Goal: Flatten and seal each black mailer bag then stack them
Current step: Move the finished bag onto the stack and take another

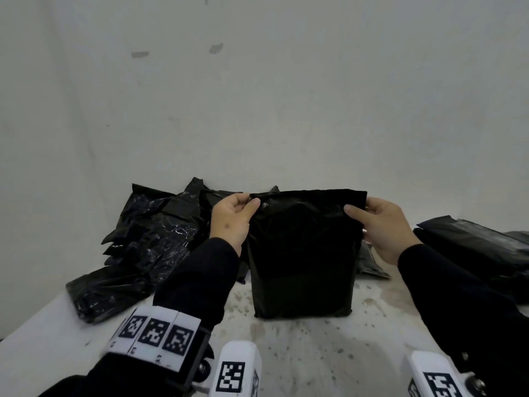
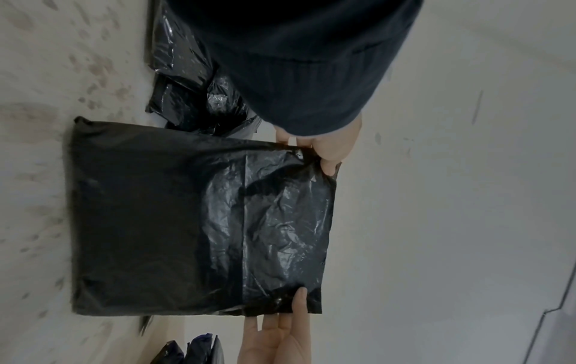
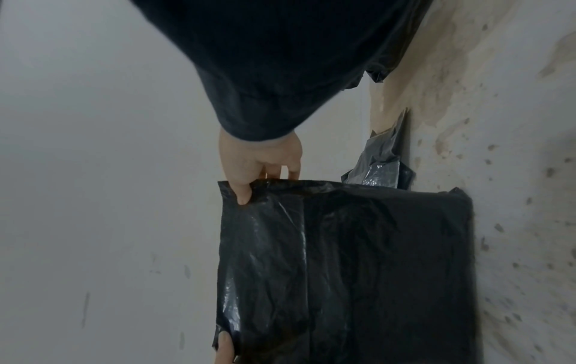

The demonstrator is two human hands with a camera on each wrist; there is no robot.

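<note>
A black mailer bag [image 1: 303, 253] stands upright on the stained white table [image 1: 315, 353], its bottom edge resting on the surface. My left hand [image 1: 253, 202] pinches its top left corner, thumb on the near face. My right hand [image 1: 352, 209] pinches the top right corner the same way. In the left wrist view the left hand [image 2: 311, 155] grips the bag [image 2: 187, 221] at its glossy top band. In the right wrist view the right hand [image 3: 268, 182] holds the bag [image 3: 358, 271] with the thumb over its edge. The lower part of the bag looks filled and matte.
A loose heap of crumpled black mailer bags [image 1: 148, 233] lies at the back left against the wall. A neater stack of black bags [image 1: 472, 245] sits at the right. One more bag [image 1: 372, 265] lies behind the held one.
</note>
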